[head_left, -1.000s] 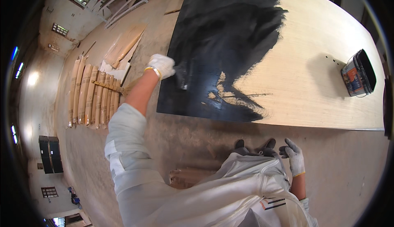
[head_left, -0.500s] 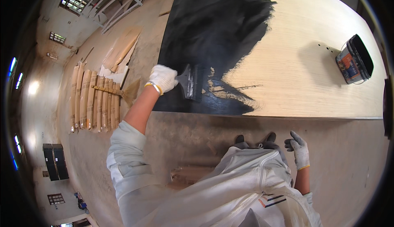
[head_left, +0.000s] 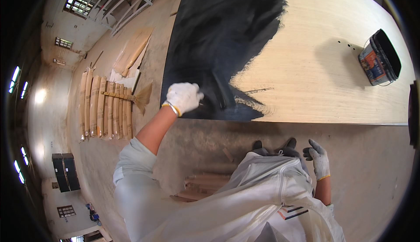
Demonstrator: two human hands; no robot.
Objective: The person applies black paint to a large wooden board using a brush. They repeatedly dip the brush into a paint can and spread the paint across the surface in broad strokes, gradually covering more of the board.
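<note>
My left hand [head_left: 183,97], in a white knitted glove, is closed round the handle of a wide flat paintbrush [head_left: 220,92]. The brush is dark and blends into the wet black coating, so its edges are hard to make out. It lies against the near left part of a large pale wood-coloured panel [head_left: 323,67]. Black coating [head_left: 223,32] covers the panel's left portion, with a ragged, streaky right border. My right hand [head_left: 318,158], gloved with a grey palm, hangs beside my body, fingers loosely apart and holding nothing. A paint-smeared bucket [head_left: 377,62] stands on the panel's right end.
On the floor to the left lie several long brown wrapped bundles [head_left: 103,106] with a straw broom [head_left: 142,98] across them. Flat cardboard [head_left: 131,54] lies beyond. More brown packages [head_left: 205,183] are on the floor near my body. A metal frame [head_left: 131,1] stands far left.
My left hand has moved a little right and toward me with the brush. Black now covers most of the pale gaps near the brush. My right hand stays nearly still.
</note>
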